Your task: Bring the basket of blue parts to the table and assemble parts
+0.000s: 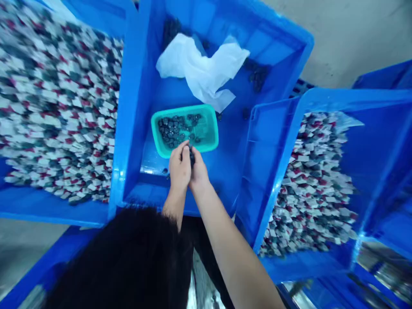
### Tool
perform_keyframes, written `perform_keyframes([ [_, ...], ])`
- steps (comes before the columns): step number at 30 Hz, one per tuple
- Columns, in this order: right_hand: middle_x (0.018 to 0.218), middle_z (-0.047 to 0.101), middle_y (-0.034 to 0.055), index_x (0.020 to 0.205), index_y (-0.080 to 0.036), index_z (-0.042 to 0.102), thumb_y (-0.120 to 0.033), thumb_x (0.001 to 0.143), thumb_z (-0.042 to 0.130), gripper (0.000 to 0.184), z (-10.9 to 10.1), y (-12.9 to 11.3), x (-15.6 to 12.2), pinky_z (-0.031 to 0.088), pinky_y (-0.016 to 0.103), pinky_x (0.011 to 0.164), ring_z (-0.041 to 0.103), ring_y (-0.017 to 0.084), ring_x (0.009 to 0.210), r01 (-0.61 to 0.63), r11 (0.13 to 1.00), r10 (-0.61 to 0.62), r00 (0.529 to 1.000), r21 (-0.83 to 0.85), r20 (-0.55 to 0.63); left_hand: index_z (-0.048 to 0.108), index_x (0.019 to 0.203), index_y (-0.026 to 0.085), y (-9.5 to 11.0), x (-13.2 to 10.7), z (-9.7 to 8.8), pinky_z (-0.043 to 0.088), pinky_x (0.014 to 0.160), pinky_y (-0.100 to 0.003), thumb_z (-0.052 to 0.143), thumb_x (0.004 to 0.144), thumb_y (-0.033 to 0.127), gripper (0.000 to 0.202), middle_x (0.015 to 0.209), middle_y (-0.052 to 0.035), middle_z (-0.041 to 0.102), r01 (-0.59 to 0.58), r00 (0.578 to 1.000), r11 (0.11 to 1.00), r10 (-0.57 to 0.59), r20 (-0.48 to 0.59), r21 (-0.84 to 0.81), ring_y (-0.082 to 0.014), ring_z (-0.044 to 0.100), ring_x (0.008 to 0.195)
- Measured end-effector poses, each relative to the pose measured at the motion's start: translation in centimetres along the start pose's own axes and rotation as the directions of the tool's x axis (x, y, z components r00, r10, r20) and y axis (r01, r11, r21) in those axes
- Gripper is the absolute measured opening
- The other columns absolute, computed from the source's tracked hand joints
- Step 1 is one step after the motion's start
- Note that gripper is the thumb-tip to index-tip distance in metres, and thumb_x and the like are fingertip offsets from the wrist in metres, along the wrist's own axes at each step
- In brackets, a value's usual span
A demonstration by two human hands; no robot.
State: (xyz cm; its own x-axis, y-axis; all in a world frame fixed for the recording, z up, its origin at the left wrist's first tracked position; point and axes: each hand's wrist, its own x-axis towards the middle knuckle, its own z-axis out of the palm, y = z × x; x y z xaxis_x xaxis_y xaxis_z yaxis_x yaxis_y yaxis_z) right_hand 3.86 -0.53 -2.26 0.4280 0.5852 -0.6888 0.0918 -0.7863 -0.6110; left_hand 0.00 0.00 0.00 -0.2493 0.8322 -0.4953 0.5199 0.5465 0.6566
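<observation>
My left hand (179, 166) and my right hand (198, 171) are pressed together over the middle blue bin (135, 107), just at the near edge of a small teal basket (210, 128). Both hands have their fingers closed around one small dark piece (192, 157) held between them. The teal basket holds several small dark pieces (172, 128), mostly in its left half. A crumpled white plastic sheet (202, 71) lies in the bin behind the basket.
A blue bin (48, 206) at the left is heaped with white, red and dark packets (54, 98). Another blue bin (380, 141) at the right holds similar packets (315, 184). Dark hair or cloth (128, 262) fills the lower left. More blue bins sit at the lower right.
</observation>
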Motion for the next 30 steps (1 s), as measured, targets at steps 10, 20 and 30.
perform_keyframes([
  [10, 0.113, 0.052, 0.0086, 0.111, -0.014, 0.052, -0.035, 0.088, 0.049, 0.031, -4.9, 4.7, 2.7, 0.039, 0.045, 0.09, 0.05, 0.022, 0.103, 0.063, 0.911, -0.117, 0.987, -0.408, -0.108, 0.048, 0.121, 0.009, -10.0, -1.0, -1.6, 0.037, 0.092, -0.052, 0.041, 0.084, 0.027, 0.042, 0.113, -0.0225, 0.051, 0.079, 0.996, 0.923, -0.055, -0.073, 0.377, -0.0347, 0.046, 0.112],
  [20, 0.101, 0.059, 0.0049, 0.096, -0.023, 0.062, -0.023, 0.078, 0.055, 0.02, -3.5, 7.8, -2.0, 0.036, 0.031, 0.087, 0.049, 0.02, 0.098, 0.444, 0.614, -0.102, 0.865, -0.653, 0.492, 0.051, 0.121, 0.021, -10.2, -2.7, -2.4, 0.044, 0.087, -0.036, 0.047, 0.082, 0.023, 0.04, 0.114, -0.0104, 0.056, -0.435, 0.813, 0.758, 0.099, 0.573, 0.486, -0.0254, 0.052, 0.105],
  [30, 0.11, 0.054, 0.0079, 0.105, -0.014, 0.056, -0.034, 0.09, 0.048, 0.027, -9.0, 10.5, 1.3, 0.041, 0.042, 0.088, 0.052, 0.02, 0.101, -0.227, 0.495, 0.25, 0.962, -0.839, -0.113, 0.051, 0.12, 0.022, -10.0, -0.9, -0.9, 0.042, 0.088, -0.046, 0.039, 0.089, 0.03, 0.034, 0.118, -0.0109, 0.053, -0.316, 0.838, 0.773, -0.044, 0.543, 0.55, -0.0281, 0.045, 0.114],
])
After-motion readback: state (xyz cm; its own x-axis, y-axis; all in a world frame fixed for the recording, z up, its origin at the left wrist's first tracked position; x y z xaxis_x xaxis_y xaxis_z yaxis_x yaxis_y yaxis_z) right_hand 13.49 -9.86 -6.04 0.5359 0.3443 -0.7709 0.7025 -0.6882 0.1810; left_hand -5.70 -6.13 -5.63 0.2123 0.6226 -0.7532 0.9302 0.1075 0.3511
